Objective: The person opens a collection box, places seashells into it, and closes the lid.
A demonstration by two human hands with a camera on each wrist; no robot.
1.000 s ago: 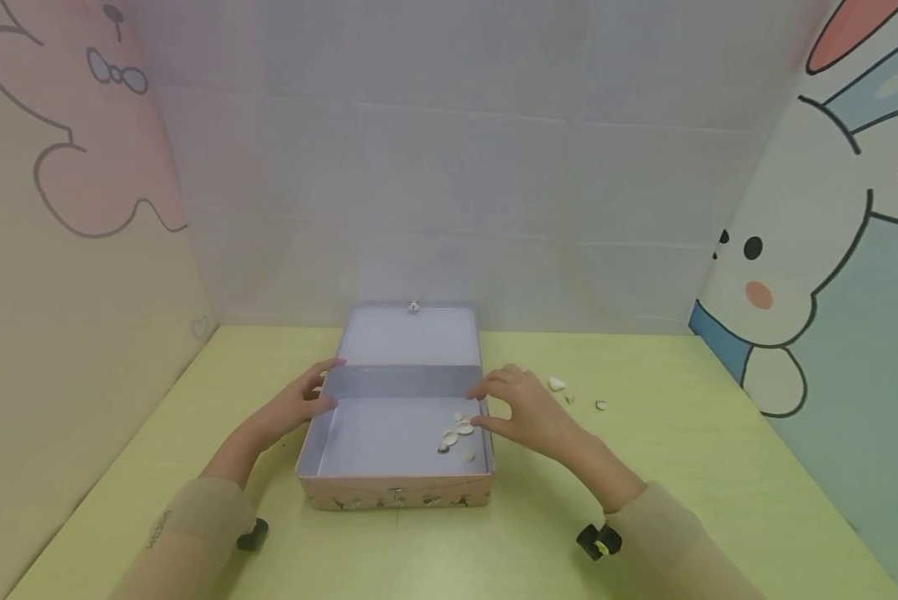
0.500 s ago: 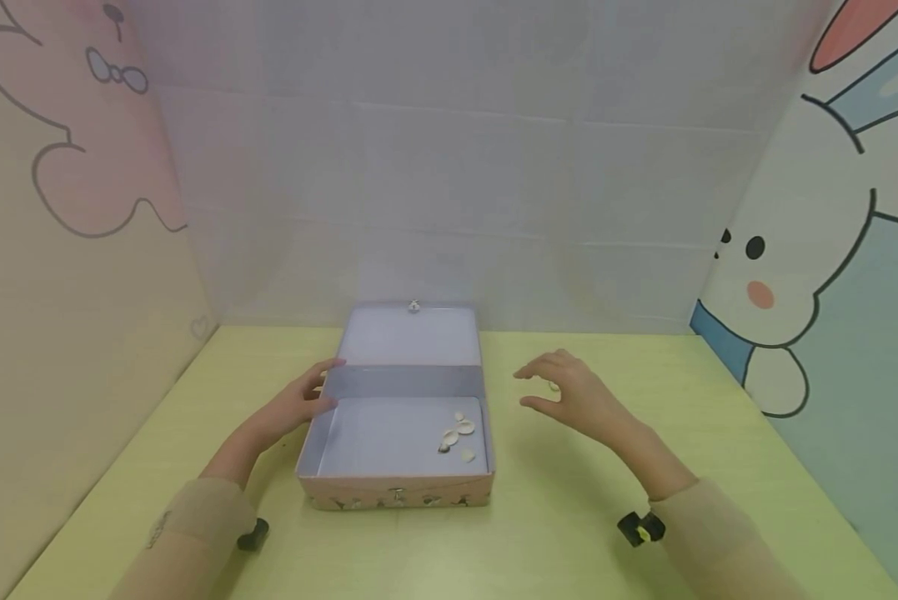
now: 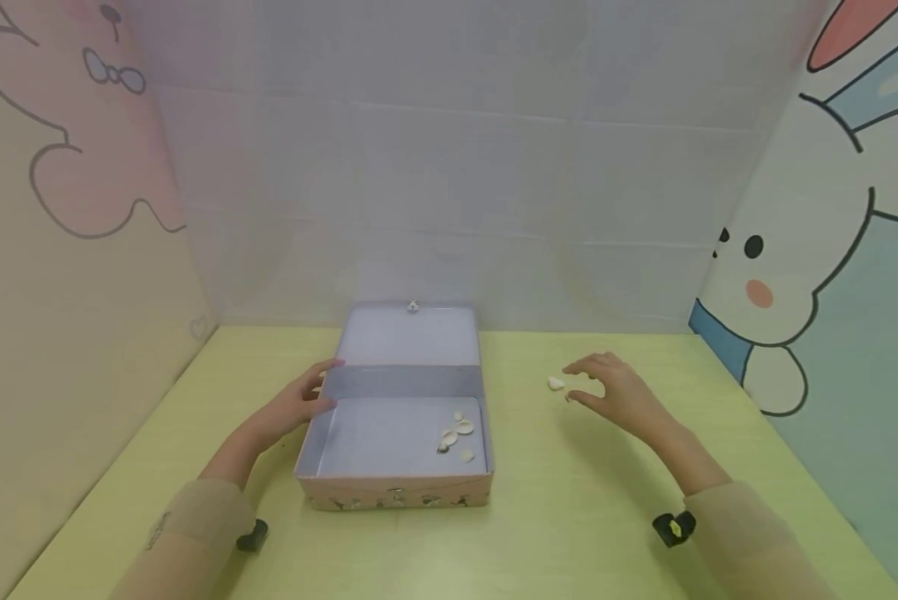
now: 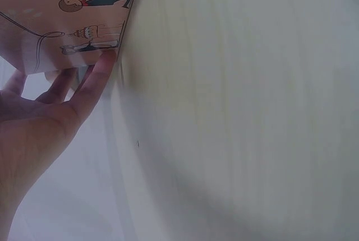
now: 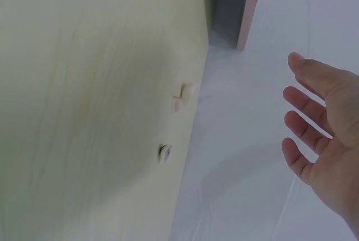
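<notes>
- While my left hand [image 3: 297, 402] stays as it was a second ago, holding the box [image 3: 377, 437] with thumb over its rim and fingers at the back corner, my right hand [image 3: 623, 398] has moved away to the right.
- A second ago my right fingers were at the box's right wall; now they hang over the table [image 3: 539, 508], well apart from it.
- My right grip is spread, thumb and fingers curving apart, nothing between them.
- The white shell [image 3: 555, 383], mostly covered by my hand half a second ago, now shows just left of my fingertips.
- A small shell [image 3: 568, 398] sits at my thumb tip; whether they touch I cannot tell.
- The dark-edged shell [image 5: 165, 153], visible from the head a second ago, is now hidden there behind my right hand.
- Right of my left grip, five shells [image 3: 465, 427] lie inside the box, unmoved since half a second ago; the lid [image 3: 411, 335] stays tipped back beyond.
</notes>
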